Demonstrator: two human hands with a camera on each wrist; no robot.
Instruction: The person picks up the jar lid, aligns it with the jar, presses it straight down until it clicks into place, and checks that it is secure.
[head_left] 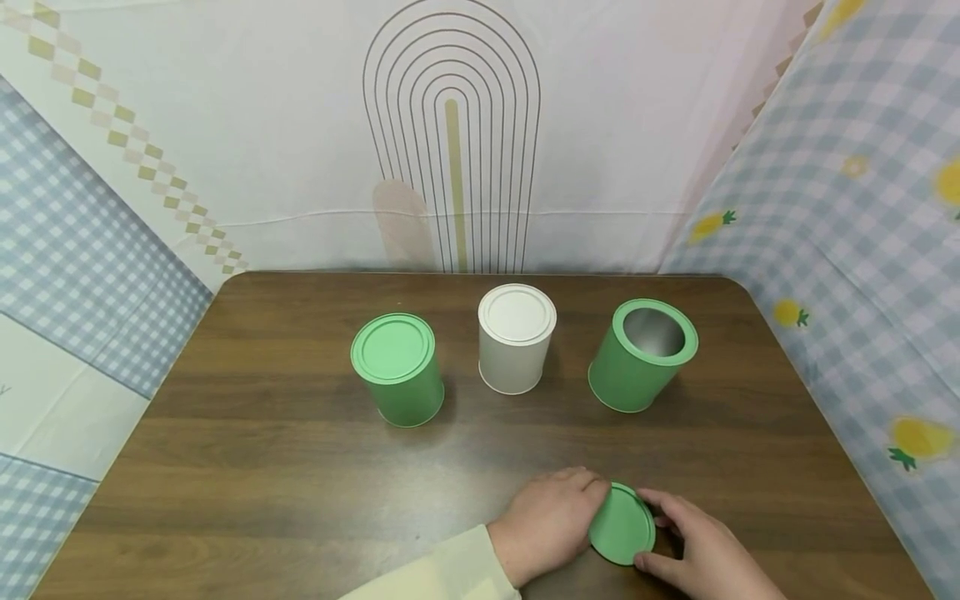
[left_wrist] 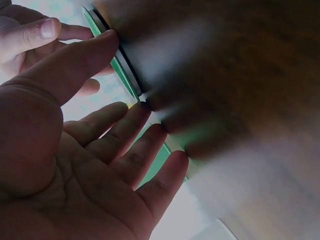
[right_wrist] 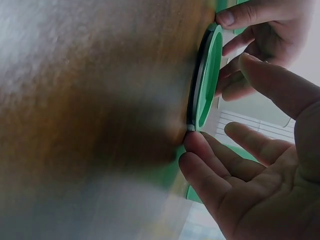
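Note:
A round green lid (head_left: 622, 523) lies low over the wooden table near its front edge, between my two hands. On its left side my left hand (head_left: 551, 521) holds the rim, with the thumb on the near side and the fingers at the far side; in the head view the back of the hand hides the thumb. My right hand (head_left: 697, 542) spans the opposite rim, its thumb at the near edge and its forefinger at the far edge. Behind, at the right, stands an open green can (head_left: 633, 375) showing its bare metal inside.
A lidded green can (head_left: 408, 392) stands left of centre on the brown table (head_left: 247, 467). Between the green cans is a white can (head_left: 513, 367) with its lid on. Patterned cloth (head_left: 300, 125) hangs behind the table and along both sides.

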